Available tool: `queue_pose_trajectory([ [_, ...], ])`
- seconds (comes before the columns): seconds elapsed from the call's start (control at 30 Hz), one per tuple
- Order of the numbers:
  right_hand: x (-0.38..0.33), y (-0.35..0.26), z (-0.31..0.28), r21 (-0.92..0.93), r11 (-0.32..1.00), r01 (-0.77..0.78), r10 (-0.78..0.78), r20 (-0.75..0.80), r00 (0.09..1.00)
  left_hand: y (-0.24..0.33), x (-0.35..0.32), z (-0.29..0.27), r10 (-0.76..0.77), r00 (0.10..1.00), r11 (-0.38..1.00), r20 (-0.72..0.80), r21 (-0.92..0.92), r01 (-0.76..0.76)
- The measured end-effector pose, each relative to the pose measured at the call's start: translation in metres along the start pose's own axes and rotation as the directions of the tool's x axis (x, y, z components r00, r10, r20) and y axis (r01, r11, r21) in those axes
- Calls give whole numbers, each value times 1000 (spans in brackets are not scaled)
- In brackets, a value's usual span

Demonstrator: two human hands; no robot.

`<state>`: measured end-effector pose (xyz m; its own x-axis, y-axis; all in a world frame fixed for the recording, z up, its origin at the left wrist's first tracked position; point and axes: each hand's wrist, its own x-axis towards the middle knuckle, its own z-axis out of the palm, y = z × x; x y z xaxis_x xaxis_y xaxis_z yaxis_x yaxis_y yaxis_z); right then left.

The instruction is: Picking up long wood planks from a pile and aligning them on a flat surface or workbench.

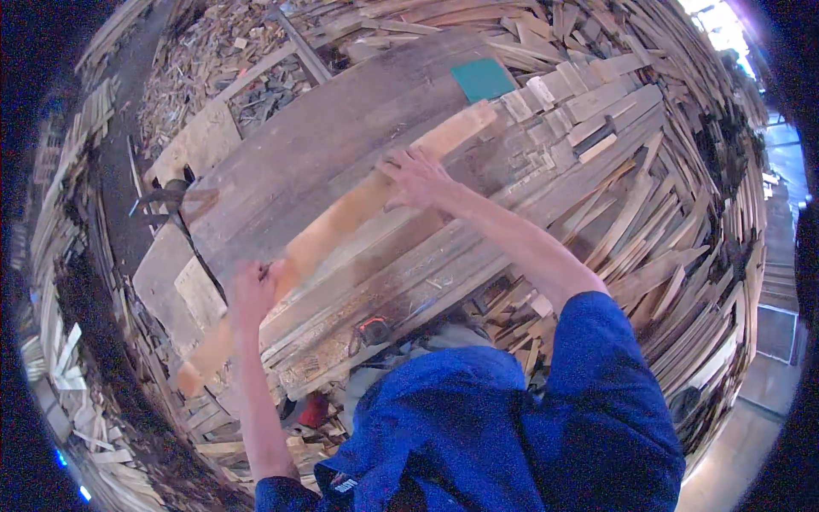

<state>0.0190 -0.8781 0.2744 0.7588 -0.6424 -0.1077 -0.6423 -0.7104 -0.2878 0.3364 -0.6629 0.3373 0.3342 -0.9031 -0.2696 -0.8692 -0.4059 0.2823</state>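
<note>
A long light-brown wooden plank (328,224) lies slantwise over the workbench (281,162), from the lower left to the upper right. My left hand (253,288) is closed around its nearer left part; the fingers are slightly blurred. Farther up, my right hand (416,179) spans the plank from above, fingertips at the far edge and thumb at the near edge. Just past the plank's upper right end, a green flat square (483,81) rests on the bench. Small pale wood blocks (546,111) stand in rows to the right of that end.
Left on the bench is a dark metal fixture (173,198) with a strap-like bar. A dark and orange tool, maybe a tape measure (373,328), lies by the near edge among sawdust. Scrap wood (247,51) is heaped beyond the bench, and stacked strips (674,205) crowd the right.
</note>
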Motion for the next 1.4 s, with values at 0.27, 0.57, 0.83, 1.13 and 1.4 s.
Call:
queue_pose_trajectory([
  [0.27,7,64,26,-118,988,-95,95,-9,995,23,77,67,39,999,999,13,4,-39],
  [0.57,37,61,62,-214,973,-84,105,93,990,-10,108,156,-86,996,978,-13,-193,82],
  [0.83,45,52,50,-113,989,-98,116,166,979,-10,103,166,-212,975,958,-68,-214,194],
  [1.13,47,56,56,-145,984,-107,122,98,988,-14,96,175,-159,980,959,-117,-252,126],
  [1.4,53,46,44,-187,967,-170,220,291,931,-9,84,192,-71,851,978,-519,-203,-42],
])
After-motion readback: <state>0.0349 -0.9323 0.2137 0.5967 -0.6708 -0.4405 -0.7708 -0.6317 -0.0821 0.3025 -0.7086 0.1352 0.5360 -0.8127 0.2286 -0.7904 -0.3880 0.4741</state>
